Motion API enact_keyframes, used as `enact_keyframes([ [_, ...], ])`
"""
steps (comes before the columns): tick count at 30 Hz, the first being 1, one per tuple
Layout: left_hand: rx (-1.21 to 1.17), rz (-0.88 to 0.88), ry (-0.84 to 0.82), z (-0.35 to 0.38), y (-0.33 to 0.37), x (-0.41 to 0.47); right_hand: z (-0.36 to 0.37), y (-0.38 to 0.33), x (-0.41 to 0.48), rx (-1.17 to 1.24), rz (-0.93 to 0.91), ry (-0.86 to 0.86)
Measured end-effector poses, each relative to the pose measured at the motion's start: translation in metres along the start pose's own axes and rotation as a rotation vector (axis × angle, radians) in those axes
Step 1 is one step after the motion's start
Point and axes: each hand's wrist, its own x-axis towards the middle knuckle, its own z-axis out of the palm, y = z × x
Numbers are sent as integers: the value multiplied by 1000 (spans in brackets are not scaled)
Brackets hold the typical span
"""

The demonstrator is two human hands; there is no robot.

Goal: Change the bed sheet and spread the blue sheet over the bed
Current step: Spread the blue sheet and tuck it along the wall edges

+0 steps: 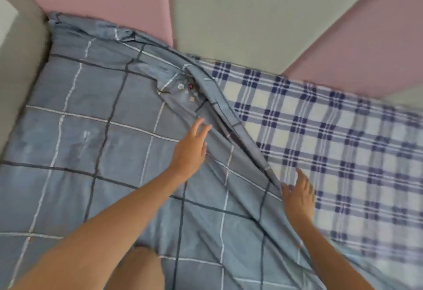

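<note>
The blue sheet (91, 129) covered the left and near part of the bed. Its right edge was bunched into a long fold (219, 106) running from the far headboard (251, 14) toward the near right, and the plaid sheet (343, 152) lay bare on the right. The left hand (191, 150) lay flat on the blue cloth just left of the fold, fingers straight and spread, gripping nothing. The right hand (297, 195), also spread and well apart from the left, rested at the blue edge with its fingers on the plaid; no pinch on the hem showed. With neither hand holding cloth, a push to the right would likely heap the fold into a thicker ridge rather than open it. It could also drag the crumpled far-left corner loose and wrinkle the plaid underneath.
</note>
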Motion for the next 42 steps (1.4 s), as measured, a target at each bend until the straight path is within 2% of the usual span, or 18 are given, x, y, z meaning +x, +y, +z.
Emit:
enact_keyframes([
  [2,13,193,-187,43,68,2,-20,99,-5,-30,165,-174],
  [6,188,392,-523,126,163,-11,-32,249,-32,-95,223,-403],
  [10,493,480,-718,158,197,-32,-53,268,-64,-342,201,-522],
  [13,635,508,-748,158,199,-33,-56,265,-75,-642,5,-451],
  [15,655,523,-804,152,196,-30,-55,264,-75,-568,4,-510],
  [18,574,528,-812,142,197,-25,-54,262,-67,-252,135,-731],
  [20,444,497,-765,133,204,-19,-60,256,-60,-225,143,-813],
  [22,282,403,-710,128,212,-7,-73,249,-49,-247,191,-695],
  [24,45,237,-674,125,218,12,-87,244,-31,-211,259,-356],
  [26,-88,133,-606,126,224,36,-102,236,-4,-30,325,-57],
  [27,-74,141,-564,129,227,48,-109,232,10,91,347,3],
  [29,16,205,-486,130,233,73,-121,218,41,294,392,10],
  [34,88,428,-342,132,259,126,-125,205,93,553,495,145],
  [36,50,429,-304,132,270,152,-126,202,108,597,468,206],
  [38,14,426,-346,133,274,172,-137,193,124,705,475,360],
  [40,70,456,-466,131,269,169,-146,173,131,1251,580,516],
  [41,135,492,-502,133,263,158,-145,169,131,1489,665,482],
  [42,197,536,-491,133,254,144,-141,156,128,1438,633,374],
])
